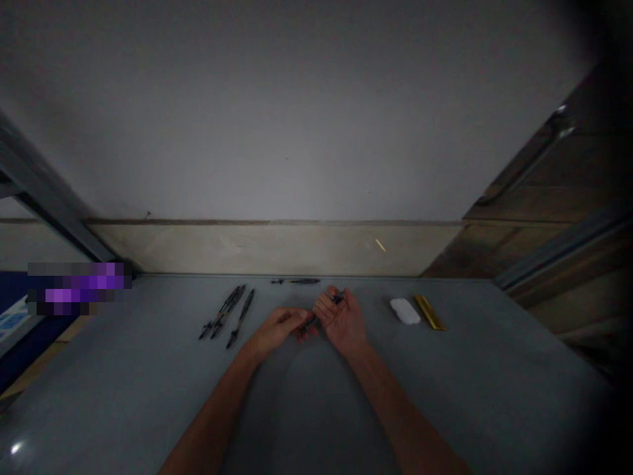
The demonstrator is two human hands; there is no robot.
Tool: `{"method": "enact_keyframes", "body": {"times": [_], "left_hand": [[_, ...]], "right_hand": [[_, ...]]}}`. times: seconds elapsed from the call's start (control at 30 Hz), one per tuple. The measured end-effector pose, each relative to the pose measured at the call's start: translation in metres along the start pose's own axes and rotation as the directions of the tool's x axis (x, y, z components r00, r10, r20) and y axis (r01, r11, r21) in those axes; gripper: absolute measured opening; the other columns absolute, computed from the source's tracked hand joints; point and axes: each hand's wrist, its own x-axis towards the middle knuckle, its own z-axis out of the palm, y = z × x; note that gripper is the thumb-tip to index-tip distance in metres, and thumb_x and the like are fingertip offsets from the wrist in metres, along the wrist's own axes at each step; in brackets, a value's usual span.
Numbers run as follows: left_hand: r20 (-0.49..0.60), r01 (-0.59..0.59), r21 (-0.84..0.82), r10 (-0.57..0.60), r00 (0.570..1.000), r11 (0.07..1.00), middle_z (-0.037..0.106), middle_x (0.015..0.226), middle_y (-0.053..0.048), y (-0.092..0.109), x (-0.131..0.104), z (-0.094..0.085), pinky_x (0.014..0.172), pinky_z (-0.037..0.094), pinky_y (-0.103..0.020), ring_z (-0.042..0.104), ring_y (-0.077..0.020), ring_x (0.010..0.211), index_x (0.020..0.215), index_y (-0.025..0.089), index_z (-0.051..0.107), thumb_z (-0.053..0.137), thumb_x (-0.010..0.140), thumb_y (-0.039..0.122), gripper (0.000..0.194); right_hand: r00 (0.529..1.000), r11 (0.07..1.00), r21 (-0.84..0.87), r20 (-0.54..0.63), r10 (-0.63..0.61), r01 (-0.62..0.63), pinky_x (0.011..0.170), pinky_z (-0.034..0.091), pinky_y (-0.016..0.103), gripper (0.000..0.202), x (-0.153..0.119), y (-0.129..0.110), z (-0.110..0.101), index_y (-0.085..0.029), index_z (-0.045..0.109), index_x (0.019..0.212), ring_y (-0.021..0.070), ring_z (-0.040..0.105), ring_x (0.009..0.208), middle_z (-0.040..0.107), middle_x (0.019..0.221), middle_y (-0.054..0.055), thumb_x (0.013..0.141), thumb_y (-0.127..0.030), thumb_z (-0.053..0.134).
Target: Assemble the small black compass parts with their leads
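Between my two hands, above the middle of the table, is a dark pen (307, 323). My left hand (279, 330) pinches its lower left end. Around its upper part the fingers of my right hand (341, 316) are wrapped, palm turned up, and a dark tip shows by the thumb. Several similar dark pens (241, 318) lie side by side to the left of my hands. Another pen (297, 282) rests crosswise near the table's back edge, just beyond my hands.
A white rounded object (405, 311) and a gold strip-like packet (429, 313) lie on the grey table (475, 389) at right. Behind it stands a pale wall (277, 247). Metal posts (558, 247) rise at both sides. A blurred purple patch (84, 287) is at far left.
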Motion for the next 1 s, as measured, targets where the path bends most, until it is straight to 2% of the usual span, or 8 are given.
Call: {"method": "enact_keyframes", "body": {"times": [0.1, 0.33, 0.47, 0.6, 0.7, 0.87, 1.0], "left_hand": [[0.009, -0.008, 0.023, 0.008, 1.0, 1.0, 0.07, 0.083, -0.011, -0.0011, 0.0005, -0.0013, 0.063, 0.045, -0.026, 0.057, -0.0135, 0.065, 0.088, 0.009, 0.07, 0.055, 0.087, 0.057, 0.051], [0.075, -0.038, 0.061, 0.033, 0.997, 0.997, 0.071, 0.09, -0.009, -0.0067, 0.0023, -0.0058, 0.065, 0.044, -0.024, 0.054, -0.0105, 0.064, 0.11, 0.011, 0.068, 0.065, 0.083, 0.048, 0.045], [0.105, -0.048, 0.09, 0.038, 0.994, 0.995, 0.069, 0.088, -0.008, -0.0052, 0.002, -0.0053, 0.064, 0.043, -0.023, 0.052, -0.0103, 0.065, 0.102, 0.011, 0.069, 0.064, 0.084, 0.046, 0.04], [0.132, -0.04, 0.099, 0.027, 0.991, 0.994, 0.068, 0.086, -0.007, -0.0041, 0.0018, -0.0041, 0.064, 0.042, -0.023, 0.052, -0.0105, 0.065, 0.098, 0.011, 0.069, 0.064, 0.084, 0.046, 0.039], [0.145, -0.03, 0.109, 0.014, 0.989, 0.994, 0.067, 0.084, -0.006, -0.006, 0.0029, -0.0048, 0.064, 0.042, -0.023, 0.052, -0.0104, 0.065, 0.094, 0.011, 0.068, 0.065, 0.084, 0.047, 0.038], [0.097, -0.028, 0.115, 0.017, 0.995, 0.993, 0.067, 0.082, -0.006, -0.0098, 0.0045, -0.0071, 0.063, 0.042, -0.023, 0.052, -0.0102, 0.063, 0.096, 0.011, 0.068, 0.064, 0.084, 0.048, 0.04], [0.104, -0.04, 0.103, 0.029, 0.994, 0.994, 0.067, 0.083, -0.006, -0.0099, 0.004, -0.0074, 0.064, 0.043, -0.023, 0.052, -0.01, 0.064, 0.101, 0.011, 0.068, 0.064, 0.085, 0.047, 0.039]], "right_hand": [[1.0, 1.0, 0.001, -0.002, 0.013, -0.013, 0.053, 0.037, 0.025, 0.03, -0.0015, -0.0005, 0.0031, -0.022, 0.051, 0.078, 0.0128, 0.028, 0.052, 0.023, 0.059, -0.006, 0.094, -0.045, 0.043], [1.0, 1.0, 0.004, -0.015, -0.005, 0.005, 0.052, 0.034, 0.025, 0.017, -0.0005, 0.0005, 0.0023, -0.022, 0.054, 0.081, 0.0133, 0.029, 0.051, 0.022, 0.058, -0.006, 0.09, -0.032, 0.044], [1.0, 1.0, -0.009, -0.008, 0.0, 0.0, 0.052, 0.033, 0.025, 0.018, 0.0013, 0.001, 0.0001, -0.022, 0.052, 0.076, 0.0128, 0.026, 0.051, 0.021, 0.057, -0.006, 0.089, -0.032, 0.044], [1.0, 0.999, -0.033, -0.007, 0.007, -0.008, 0.048, 0.029, 0.024, 0.028, 0.0036, 0.0022, -0.0025, -0.021, 0.043, 0.064, 0.012, 0.02, 0.049, 0.017, 0.056, -0.006, 0.09, -0.032, 0.044], [1.0, 0.999, -0.038, -0.029, 0.002, -0.003, 0.046, 0.027, 0.024, 0.033, 0.0045, 0.0031, -0.0024, -0.021, 0.039, 0.062, 0.0121, 0.017, 0.048, 0.015, 0.055, -0.007, 0.092, -0.034, 0.044], [1.0, 1.0, -0.009, -0.016, 0.006, -0.006, 0.051, 0.033, 0.025, 0.03, 0.0022, 0.0023, 0.0014, -0.022, 0.048, 0.07, 0.0128, 0.026, 0.051, 0.022, 0.058, -0.006, 0.094, -0.039, 0.042], [1.0, 1.0, -0.01, -0.003, 0.013, -0.013, 0.054, 0.036, 0.025, 0.019, 0.0006, 0.0008, 0.0023, -0.022, 0.051, 0.078, 0.0136, 0.029, 0.052, 0.024, 0.06, -0.005, 0.091, -0.033, 0.043]]}}
